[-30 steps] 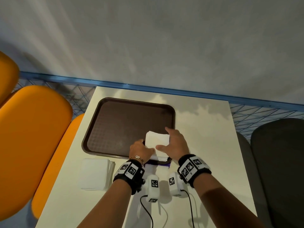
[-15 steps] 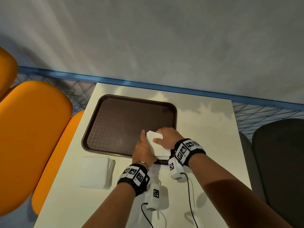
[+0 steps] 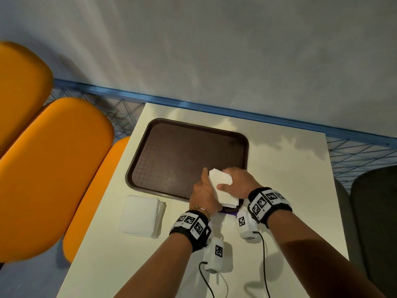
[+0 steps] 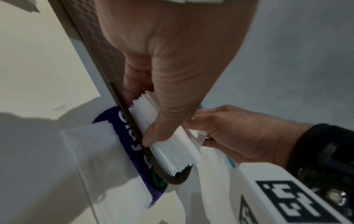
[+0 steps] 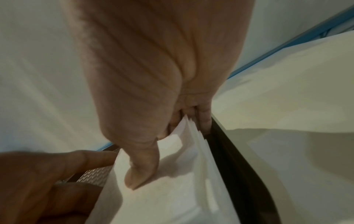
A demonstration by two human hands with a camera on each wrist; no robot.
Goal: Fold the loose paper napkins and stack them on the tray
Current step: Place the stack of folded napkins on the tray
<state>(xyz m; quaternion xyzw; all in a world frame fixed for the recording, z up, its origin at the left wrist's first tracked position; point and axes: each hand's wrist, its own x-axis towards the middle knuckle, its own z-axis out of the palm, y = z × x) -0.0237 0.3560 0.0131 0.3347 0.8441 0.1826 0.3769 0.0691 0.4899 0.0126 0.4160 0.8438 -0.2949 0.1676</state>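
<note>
A stack of folded white napkins (image 3: 220, 178) sits in the near right corner of the brown tray (image 3: 171, 155). My left hand (image 3: 203, 186) stands like a blade against the stack's left side, fingers straight, with the thumb lying along the layered edge (image 4: 172, 151). My right hand (image 3: 235, 181) grips the stack from the right: its thumb lies on the top napkin (image 5: 172, 189) and its fingers curl over the far edge beside the tray rim (image 5: 239, 166). A pile of loose unfolded napkins (image 3: 141, 216) lies on the table left of my left wrist.
A purple wrapper (image 4: 122, 136) pokes out from under the tray's near edge. Orange chairs (image 3: 49, 168) stand along the table's left side and a dark chair (image 3: 376, 211) on the right. A blue rail (image 3: 236, 112) runs behind the table's far edge.
My right hand, flat on top of the stack a second ago, has turned and now grips it from the right. My left hand has straightened along the stack's left side.
</note>
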